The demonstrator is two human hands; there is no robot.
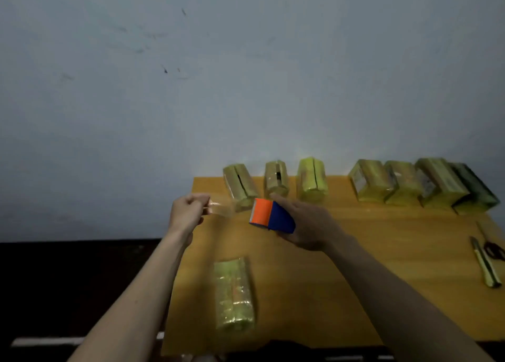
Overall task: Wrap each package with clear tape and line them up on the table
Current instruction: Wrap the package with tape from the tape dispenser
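Note:
My right hand (308, 225) grips an orange and blue tape dispenser (272, 216) above the wooden table (355, 266). My left hand (188, 211) pinches the free end of the clear tape (220, 208), which stretches between hand and dispenser. A yellowish package (233, 293) with shiny tape on it lies flat near the table's front left. Along the far edge stand three packages (276, 182) at the left. A tight row of several more packages (420, 185) fills the right.
A utility knife (486, 266) and scissors (494, 248) lie at the table's right edge. A pale wall rises behind the table. To the left of the table the floor is dark.

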